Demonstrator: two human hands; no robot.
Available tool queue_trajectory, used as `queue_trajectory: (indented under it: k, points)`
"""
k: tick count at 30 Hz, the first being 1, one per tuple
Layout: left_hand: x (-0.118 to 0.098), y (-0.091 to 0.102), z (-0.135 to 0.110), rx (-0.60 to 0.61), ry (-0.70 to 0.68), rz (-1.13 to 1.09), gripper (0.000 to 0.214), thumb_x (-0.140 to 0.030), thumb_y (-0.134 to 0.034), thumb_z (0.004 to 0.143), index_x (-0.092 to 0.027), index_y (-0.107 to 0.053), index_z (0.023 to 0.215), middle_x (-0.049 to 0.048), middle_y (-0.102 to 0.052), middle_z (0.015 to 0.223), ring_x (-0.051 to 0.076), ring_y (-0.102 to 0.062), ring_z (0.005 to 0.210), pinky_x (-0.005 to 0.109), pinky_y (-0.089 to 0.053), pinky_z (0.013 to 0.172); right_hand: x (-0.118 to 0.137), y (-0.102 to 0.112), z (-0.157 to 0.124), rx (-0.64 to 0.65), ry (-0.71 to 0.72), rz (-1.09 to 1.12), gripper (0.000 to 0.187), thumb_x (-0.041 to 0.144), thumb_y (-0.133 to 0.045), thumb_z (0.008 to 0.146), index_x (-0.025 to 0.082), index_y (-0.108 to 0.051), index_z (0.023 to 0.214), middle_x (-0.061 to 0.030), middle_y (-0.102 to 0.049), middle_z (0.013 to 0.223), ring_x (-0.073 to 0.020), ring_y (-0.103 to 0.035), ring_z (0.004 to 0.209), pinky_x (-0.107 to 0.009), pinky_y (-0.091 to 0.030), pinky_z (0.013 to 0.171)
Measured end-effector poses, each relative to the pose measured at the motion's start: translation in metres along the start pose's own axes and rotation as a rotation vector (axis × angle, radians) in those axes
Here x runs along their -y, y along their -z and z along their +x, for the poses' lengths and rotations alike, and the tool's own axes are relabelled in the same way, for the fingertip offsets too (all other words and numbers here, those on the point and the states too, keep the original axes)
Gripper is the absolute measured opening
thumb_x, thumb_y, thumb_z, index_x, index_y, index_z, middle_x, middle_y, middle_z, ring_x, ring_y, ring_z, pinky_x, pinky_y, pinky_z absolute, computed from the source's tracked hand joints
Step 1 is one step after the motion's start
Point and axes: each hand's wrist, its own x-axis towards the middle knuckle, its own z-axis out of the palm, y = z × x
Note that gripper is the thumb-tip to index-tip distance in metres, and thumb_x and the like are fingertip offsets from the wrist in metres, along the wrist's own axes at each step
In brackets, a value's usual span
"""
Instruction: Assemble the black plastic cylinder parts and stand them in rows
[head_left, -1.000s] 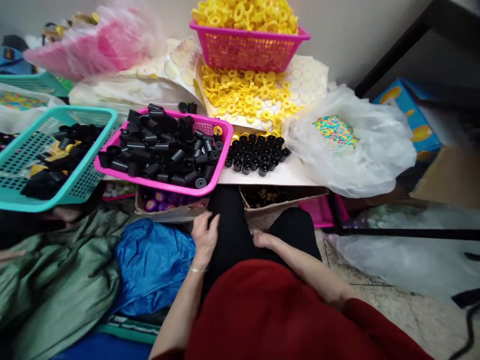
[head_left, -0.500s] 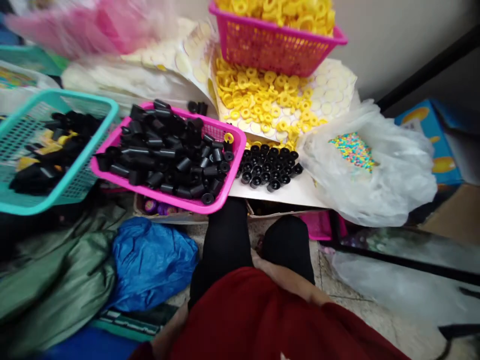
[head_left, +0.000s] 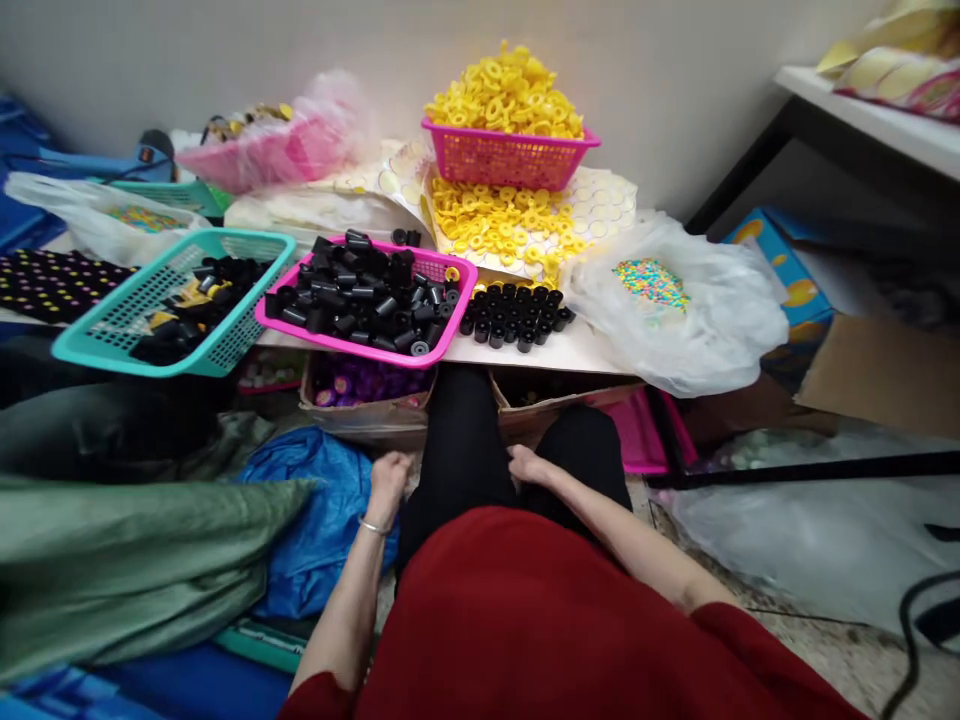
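Head view: the left hand (head_left: 388,483) is pressed to the outer side of the black trousers (head_left: 459,450), below the pink basket (head_left: 345,344) of black tubes (head_left: 360,295). Its fingers are curled under, so a grip cannot be told. The right hand (head_left: 525,465) is laid between the knees, below and right of that basket, fingers bent, grip likewise unclear. A blue bag (head_left: 315,510) is seen just beside the left hand. Left of the basket a teal basket (head_left: 135,362) is set; right of it black caps (head_left: 514,315) are grouped; behind it yellow rings (head_left: 510,220) are spread.
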Motion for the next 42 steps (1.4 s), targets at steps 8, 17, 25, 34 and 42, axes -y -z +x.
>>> queue_trajectory:
  k: [8,17,25,34,42]
  points:
    - [-0.19,0.035,0.077,-0.365,-0.831,0.312,0.025,-0.038,-0.059,0.075,-0.017,-0.07,0.085,0.0026,-0.066,0.077,0.015,-0.057,0.07,0.026,-0.044,0.068,0.02,0.053,-0.018,0.021,0.075,0.348,0.022,0.036,-0.065,0.08,0.015,-0.061,0.082,0.0003,-0.06,0.065,-0.0124,-0.058,0.062,-0.025,-0.046,0.061]
    - [-0.303,-0.031,0.202,0.119,-0.852,1.594,0.04,-0.008,-0.05,0.069,-0.007,-0.072,0.102,0.0206,-0.069,0.103,0.033,-0.058,0.107,0.036,-0.041,0.084,0.033,0.06,-0.018,-0.005,0.058,0.573,0.039,0.048,-0.074,0.063,0.016,-0.06,0.081,0.0027,-0.056,0.064,-0.0113,-0.052,0.061,-0.027,-0.042,0.062]
    - [-0.283,-0.044,0.216,0.12,-0.801,1.642,0.027,-0.008,-0.05,0.075,-0.007,-0.071,0.091,0.0219,-0.069,0.101,0.04,-0.049,0.118,0.056,-0.027,0.1,0.049,0.083,-0.017,-0.012,0.034,0.704,0.043,0.049,-0.078,0.062,0.016,-0.063,0.085,0.0022,-0.058,0.067,-0.0116,-0.054,0.063,-0.027,-0.043,0.065]
    - [-0.303,0.0,0.208,0.087,-0.72,0.677,0.028,-0.03,-0.069,0.069,-0.016,-0.065,0.092,0.0083,-0.066,0.086,0.026,-0.062,0.089,0.041,-0.047,0.087,0.128,0.143,-0.013,-0.088,0.336,0.621,0.033,0.044,-0.074,0.07,0.017,-0.066,0.086,0.0006,-0.061,0.072,-0.0128,-0.056,0.067,-0.028,-0.047,0.07]
    - [-0.297,0.007,0.139,0.469,-0.15,-0.298,0.008,-0.017,-0.065,0.073,-0.014,-0.063,0.08,0.0045,-0.067,0.076,0.016,-0.064,0.07,0.03,-0.055,0.068,0.219,0.156,0.02,-0.431,0.817,0.51,0.013,0.028,-0.063,0.079,0.017,-0.064,0.087,0.0003,-0.058,0.078,-0.0109,-0.053,0.065,-0.026,-0.047,0.065]
